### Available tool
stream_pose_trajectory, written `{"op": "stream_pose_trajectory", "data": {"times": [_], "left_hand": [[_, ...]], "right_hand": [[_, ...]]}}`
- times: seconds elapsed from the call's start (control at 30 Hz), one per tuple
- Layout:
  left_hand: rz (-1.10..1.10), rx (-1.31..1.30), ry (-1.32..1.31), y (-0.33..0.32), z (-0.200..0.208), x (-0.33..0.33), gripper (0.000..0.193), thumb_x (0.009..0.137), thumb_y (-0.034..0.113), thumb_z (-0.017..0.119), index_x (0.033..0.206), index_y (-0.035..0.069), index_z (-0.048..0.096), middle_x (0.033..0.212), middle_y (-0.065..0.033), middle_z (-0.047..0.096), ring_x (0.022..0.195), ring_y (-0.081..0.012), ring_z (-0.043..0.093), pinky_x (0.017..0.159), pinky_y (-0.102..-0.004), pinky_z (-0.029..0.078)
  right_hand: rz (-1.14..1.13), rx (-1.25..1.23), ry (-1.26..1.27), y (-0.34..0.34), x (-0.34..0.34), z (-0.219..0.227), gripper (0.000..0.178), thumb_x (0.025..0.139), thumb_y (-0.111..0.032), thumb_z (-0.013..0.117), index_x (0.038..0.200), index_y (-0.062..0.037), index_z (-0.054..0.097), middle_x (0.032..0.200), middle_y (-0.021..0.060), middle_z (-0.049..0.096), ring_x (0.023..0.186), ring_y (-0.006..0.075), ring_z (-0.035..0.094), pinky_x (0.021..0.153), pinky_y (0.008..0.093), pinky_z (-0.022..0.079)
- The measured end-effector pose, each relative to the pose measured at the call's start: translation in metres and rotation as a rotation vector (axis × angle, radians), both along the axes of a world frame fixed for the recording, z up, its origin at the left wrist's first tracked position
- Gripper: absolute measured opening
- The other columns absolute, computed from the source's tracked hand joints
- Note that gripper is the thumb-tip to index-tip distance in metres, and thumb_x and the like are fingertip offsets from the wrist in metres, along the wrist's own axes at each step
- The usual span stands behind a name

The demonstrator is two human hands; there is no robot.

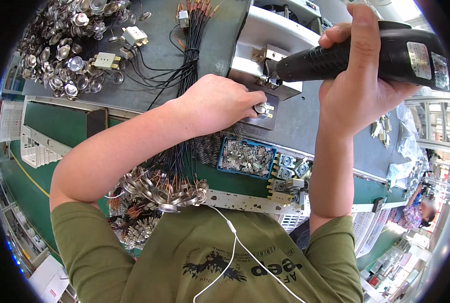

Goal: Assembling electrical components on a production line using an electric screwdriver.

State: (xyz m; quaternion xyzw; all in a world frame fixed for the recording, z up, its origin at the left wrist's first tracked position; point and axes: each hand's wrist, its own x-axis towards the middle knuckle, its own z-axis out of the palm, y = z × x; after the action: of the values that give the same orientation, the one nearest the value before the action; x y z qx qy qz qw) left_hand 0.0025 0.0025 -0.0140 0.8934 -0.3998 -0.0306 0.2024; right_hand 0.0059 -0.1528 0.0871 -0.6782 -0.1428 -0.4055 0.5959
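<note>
Metal discs: a silver heap [63,55] at the far left of the counter [156,25], well apart from both hands.
White connector: this two-tabbed part [106,61] lies just right of the heap; its leads are best kept out of the working spot.
Black wires: a thick bundle [187,70] runs from far to near, passing under the left forearm; lifting that arm slightly should avoid dragging them.
Left hand: pinched [222,101] around a small tabbed piece, fingertips at its left side. A light, steady hold, fingers clear of the tabs, would likely serve best.
Blue tray: small metal parts fill it [220,166], near side of the left hand, within easy reach.
Tabbed piece: round and silvery [261,108], over a flat metal block [266,122]; right of the left hand's knuckles, left of and nearer than the right hand's tool. Whether it sits flush cannot be told; seating it level and square seems wise.
Metal housing: pale [280,25], just beyond the block.
Black tool: its nose [394,58] points left at the housing's front; contact cannot be told. Keep it in line, without side pressure.
Right hand: wrapped [356,86] about the tool, thumb on top, apart from the left hand; a relaxed wrist should help control.
</note>
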Motion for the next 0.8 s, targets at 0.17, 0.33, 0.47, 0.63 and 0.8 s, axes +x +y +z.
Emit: {"op": "stream_pose_trajectory", "data": {"times": [0.17,0.33,0.47,0.63,0.8], "left_hand": [[0.003,0.013,-0.010,-0.001,-0.004,0.001,0.022,0.097,0.030,0.065,0.111,0.013,0.063,0.082,-0.0097,0.070,0.084,-0.0312,0.072,0.069,-0.0467,0.056],[-0.002,-0.006,-0.047,0.002,-0.002,0.001,0.022,0.098,0.030,0.063,0.112,0.013,0.064,0.081,-0.0089,0.070,0.085,-0.0305,0.072,0.069,-0.0458,0.056],[-0.012,0.004,-0.055,-0.002,-0.002,0.001,0.025,0.098,0.031,0.063,0.116,0.014,0.066,0.082,-0.0083,0.071,0.084,-0.0299,0.073,0.068,-0.0450,0.057],[-0.010,0.005,-0.085,0.001,-0.005,0.000,0.029,0.097,0.033,0.065,0.120,0.015,0.068,0.083,-0.0079,0.072,0.081,-0.0285,0.073,0.067,-0.0431,0.057],[-0.008,0.030,-0.078,0.001,0.002,-0.001,0.030,0.097,0.033,0.065,0.120,0.015,0.069,0.083,-0.0077,0.072,0.080,-0.0277,0.073,0.066,-0.0426,0.057]], "right_hand": [[-0.040,0.008,-0.010,0.010,-0.002,0.001,0.031,0.096,-0.007,0.075,0.117,-0.0014,0.053,0.078,0.0076,0.064,0.055,0.0145,0.061,0.053,0.0268,0.050],[0.076,-0.012,-0.017,-0.005,0.015,0.008,0.023,0.095,-0.010,0.074,0.110,0.0019,0.061,0.079,0.0094,0.066,0.056,0.0150,0.061,0.053,0.0270,0.050],[0.656,0.166,0.092,-0.018,0.055,0.000,0.026,0.094,-0.018,0.073,0.105,0.0052,0.068,0.087,0.0126,0.070,0.061,0.0161,0.063,0.057,0.0284,0.051],[1.053,0.298,0.144,-0.017,0.054,0.016,0.037,0.090,-0.020,0.072,0.114,0.0070,0.065,0.104,0.0170,0.072,0.078,0.0191,0.069,0.072,0.0317,0.056],[0.735,0.043,0.241,-0.025,0.047,0.023,0.041,0.090,-0.017,0.071,0.122,0.0064,0.063,0.105,0.0175,0.072,0.076,0.0217,0.069,0.071,0.0346,0.057]]}}
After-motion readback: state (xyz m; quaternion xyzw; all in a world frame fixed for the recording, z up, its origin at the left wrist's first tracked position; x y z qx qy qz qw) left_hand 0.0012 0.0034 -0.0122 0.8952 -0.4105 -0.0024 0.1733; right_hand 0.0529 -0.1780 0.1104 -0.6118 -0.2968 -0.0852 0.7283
